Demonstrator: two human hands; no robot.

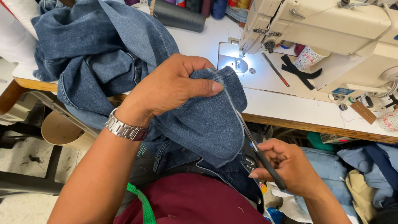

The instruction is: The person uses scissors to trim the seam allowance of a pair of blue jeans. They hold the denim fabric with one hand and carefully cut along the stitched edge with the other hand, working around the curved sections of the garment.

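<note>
Just before the bench (290, 108) edge, a fold of blue denim (207, 120) is gripped from above by the left hand (174, 85), while thread snips (259, 151), clasped in the right hand (290, 166), are held against its right edge.

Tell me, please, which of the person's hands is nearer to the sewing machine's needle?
The left hand: it grips the denim just left of the lit needle. The right hand is lower, below the table edge, holding the scissors.
</note>
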